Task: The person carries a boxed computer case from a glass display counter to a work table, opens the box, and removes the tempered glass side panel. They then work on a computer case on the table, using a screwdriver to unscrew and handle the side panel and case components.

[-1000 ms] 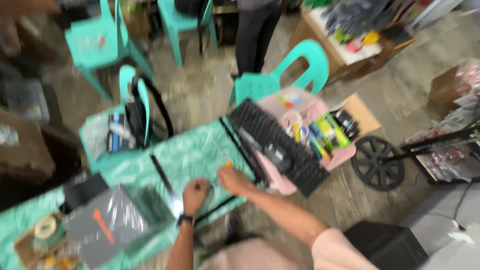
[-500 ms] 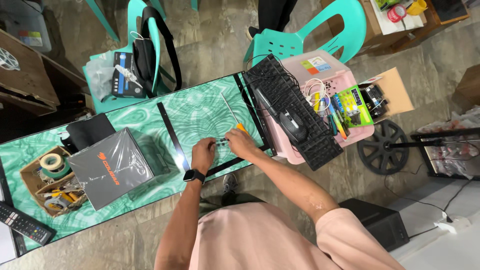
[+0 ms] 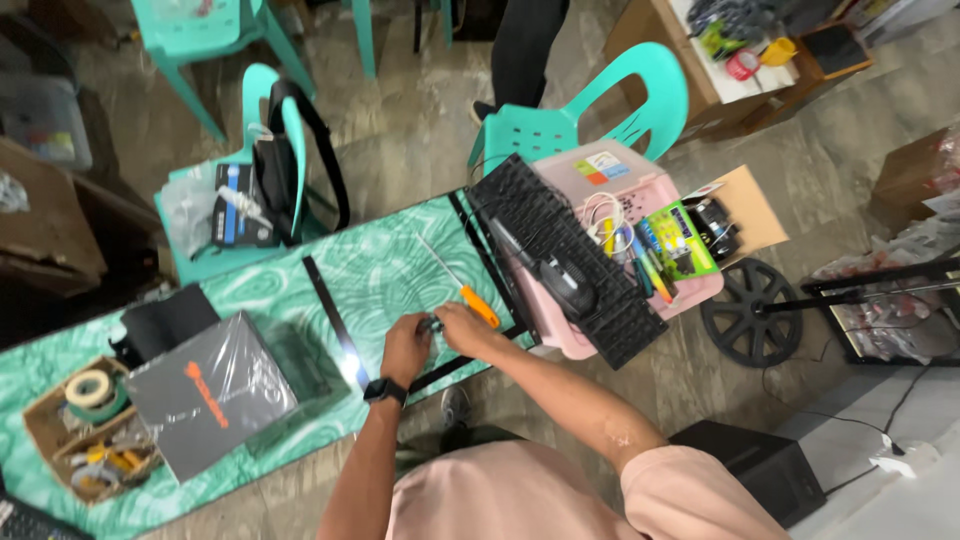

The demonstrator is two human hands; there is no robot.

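My left hand [image 3: 405, 347], with a black watch on the wrist, and my right hand [image 3: 466, 331] meet over the near edge of the green marbled table [image 3: 390, 260]. Both sets of fingers pinch a small dark part [image 3: 432, 323] between them; its shape is too small to tell. A screwdriver with an orange handle [image 3: 479, 306] lies on the table right beside my right hand, with its thin shaft pointing away to the far left.
A black keyboard [image 3: 600, 300] with a mouse [image 3: 567, 286] lies across a pink basket [image 3: 640, 190] of tools on the right. Black strips [image 3: 335, 320] lie on the table. At left are a grey box [image 3: 210, 395] and a carton of tape rolls [image 3: 80, 420]. Teal chairs and another person's legs [image 3: 525, 50] stand beyond.
The view has swung and steadied over the table. My hands have drawn together near the front edge, and the screwdriver now lies in plain sight beside my right hand.
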